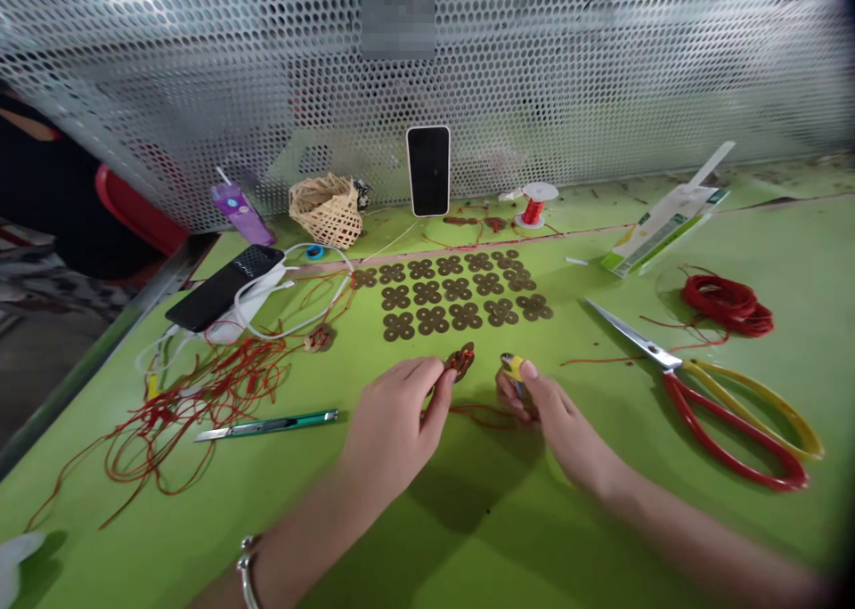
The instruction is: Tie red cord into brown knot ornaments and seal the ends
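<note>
A green counter [494, 547] carries everything here. Large scissors [668, 360] with red and yellow handles lie at its right, their blades parted. A loose tangle of red cord [250, 364] spreads at the left, and rows of flower-shaped coin clusters [456, 288] sit mid-counter. Before these rows, the right hand [551, 413] curls closed around a yellow lighter [512, 366], while the left hand [401, 413] pinches a red-corded coin cluster [460, 361] between thumb and fingers, just beside the lighter.
</note>
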{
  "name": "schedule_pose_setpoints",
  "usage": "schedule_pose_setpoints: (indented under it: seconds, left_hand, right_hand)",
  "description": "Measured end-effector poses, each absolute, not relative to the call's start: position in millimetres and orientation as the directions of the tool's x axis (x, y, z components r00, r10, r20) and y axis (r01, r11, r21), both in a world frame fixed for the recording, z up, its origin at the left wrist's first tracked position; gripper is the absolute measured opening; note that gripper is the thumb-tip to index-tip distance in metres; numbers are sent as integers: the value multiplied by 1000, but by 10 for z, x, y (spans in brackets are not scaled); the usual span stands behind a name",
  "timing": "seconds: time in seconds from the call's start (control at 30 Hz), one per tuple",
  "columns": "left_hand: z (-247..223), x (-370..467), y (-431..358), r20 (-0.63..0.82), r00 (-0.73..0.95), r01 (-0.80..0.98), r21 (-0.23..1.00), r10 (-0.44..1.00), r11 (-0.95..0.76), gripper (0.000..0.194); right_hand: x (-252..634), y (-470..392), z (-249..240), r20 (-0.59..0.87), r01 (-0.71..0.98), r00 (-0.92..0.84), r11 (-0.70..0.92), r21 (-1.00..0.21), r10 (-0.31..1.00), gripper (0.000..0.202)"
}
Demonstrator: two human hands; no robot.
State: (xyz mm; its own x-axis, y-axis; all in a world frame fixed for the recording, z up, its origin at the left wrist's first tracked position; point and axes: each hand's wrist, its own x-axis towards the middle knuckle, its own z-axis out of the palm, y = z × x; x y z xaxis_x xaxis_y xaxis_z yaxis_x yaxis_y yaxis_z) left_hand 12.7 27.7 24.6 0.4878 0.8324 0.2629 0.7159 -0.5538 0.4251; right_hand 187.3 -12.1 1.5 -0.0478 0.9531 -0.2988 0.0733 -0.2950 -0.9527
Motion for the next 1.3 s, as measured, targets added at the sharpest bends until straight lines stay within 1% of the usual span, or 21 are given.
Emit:
schedule_pose_setpoints:
  seconds: [0.13, 0.23, 0.47, 0.7, 0.97, 1.07, 1.17, 1.3]
  left_hand:
    - [257, 151, 264, 273, 489, 705, 435, 829, -560, 26]
    - [275, 176, 262, 276, 498, 698, 435, 822, -569, 26]
    - [298, 194, 265, 274, 512, 687, 438, 814, -580, 26]
    - [300, 207, 244, 262, 525, 666, 466, 809, -583, 24]
    - [279, 202, 235, 259, 532, 674, 447, 806, -588, 24]
    - [280, 197, 241, 265, 529, 673, 447, 806, -589, 24]
    - [268, 185, 234, 263, 528, 671, 454, 808, -586, 24]
    - [229, 149, 213, 269, 521, 676, 450, 810, -584, 24]
  right_hand:
    - [1863, -129, 16, -393, -48, -73, -397, -917, 917, 47]
    - [1863, -148, -8, -404, -106, -79, -411, -906, 911, 42]
    - [1829, -157, 4, -423, -150, -70, -429, -891, 903, 38]
    - [1804, -166, 46, -432, -153, -55, -435, -887, 900, 43]
    - [1813, -165, -47, -424, -179, -83, -432, -884, 902, 47]
    - [1837, -165, -66, -414, -175, -114, -428, -887, 903, 49]
    - [1883, -146, -49, -400, -232, -195, -439, -868, 895, 53]
    - [1974, -84, 3, -426, -364, -396, -565, -741, 814, 56]
